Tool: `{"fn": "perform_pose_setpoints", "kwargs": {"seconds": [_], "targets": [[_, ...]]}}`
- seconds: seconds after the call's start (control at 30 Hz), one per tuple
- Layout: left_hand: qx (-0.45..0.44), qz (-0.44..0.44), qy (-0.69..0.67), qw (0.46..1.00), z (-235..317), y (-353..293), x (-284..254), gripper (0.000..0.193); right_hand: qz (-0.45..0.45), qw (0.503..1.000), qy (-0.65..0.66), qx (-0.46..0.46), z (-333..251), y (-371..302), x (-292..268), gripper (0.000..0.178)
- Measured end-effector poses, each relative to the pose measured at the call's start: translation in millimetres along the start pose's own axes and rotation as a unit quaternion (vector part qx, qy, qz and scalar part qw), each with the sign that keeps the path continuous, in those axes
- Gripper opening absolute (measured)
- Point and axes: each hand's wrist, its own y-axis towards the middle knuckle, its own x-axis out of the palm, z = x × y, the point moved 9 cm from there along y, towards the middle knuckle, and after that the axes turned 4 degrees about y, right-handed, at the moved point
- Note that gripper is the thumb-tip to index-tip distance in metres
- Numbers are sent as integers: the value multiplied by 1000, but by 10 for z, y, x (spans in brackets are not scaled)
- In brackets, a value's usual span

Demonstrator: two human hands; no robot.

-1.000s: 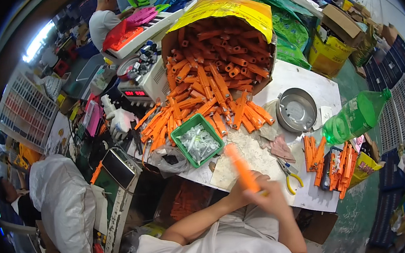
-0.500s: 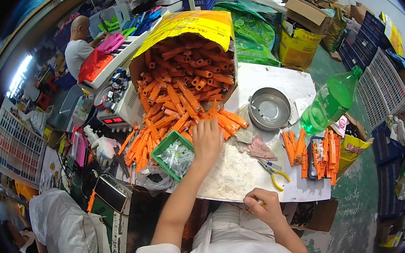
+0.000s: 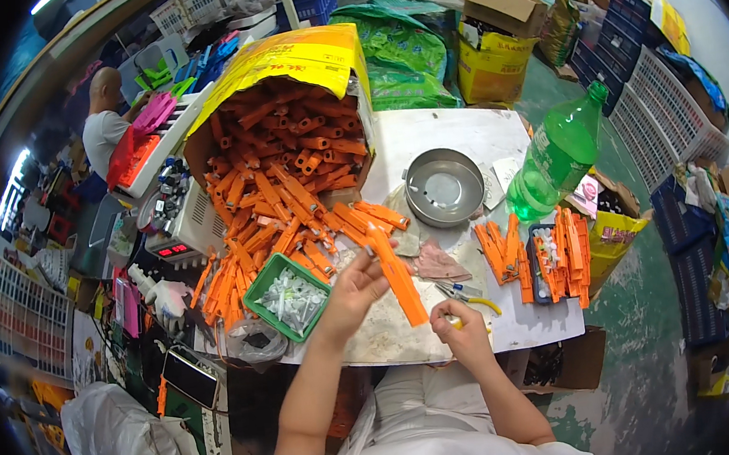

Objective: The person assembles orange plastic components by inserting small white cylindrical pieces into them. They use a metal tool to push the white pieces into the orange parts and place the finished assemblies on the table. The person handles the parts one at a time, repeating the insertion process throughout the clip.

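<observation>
My left hand (image 3: 360,291) is closed on a long orange plastic part (image 3: 399,284), held tilted above the white table. My right hand (image 3: 464,334) is in a pinch just beside the part's lower end; what its fingers hold is too small to make out. Behind it lie pliers with yellow handles (image 3: 483,304), partly hidden by the hand. To the left of my left hand stands a green tray (image 3: 261,318) of small clear and whitish pieces (image 3: 294,297). A heap of similar orange parts (image 3: 279,202) spills from a tipped carton with yellow flaps (image 3: 279,65).
A round metal bowl (image 3: 444,186), a pink cloth (image 3: 440,261) and a large green bottle (image 3: 557,152) stand or lie on the table (image 3: 410,333). More orange parts (image 3: 570,251) are grouped at the right, around a dark tray. A power supply (image 3: 185,232) sits left; another person (image 3: 107,129) works beyond.
My left hand has come back from the heap toward me with one orange part in it. My right hand has risen from near my lap to the part's lower end. The view has shifted.
</observation>
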Motion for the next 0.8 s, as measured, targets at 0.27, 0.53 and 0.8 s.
{"fn": "perform_pose_setpoints", "kwargs": {"seconds": [0.27,0.53,0.8], "targets": [[-4,48,-169,985,-321,-198,281,51,-24,984,-135,-112,-365,-76,238,27],[-16,152,-38,988,-473,-379,320,60,96,885,-374,-260,-425,-120,189,21],[-34,185,-41,981,-534,-425,314,54,69,896,-362,-246,-293,-124,238,25]]}}
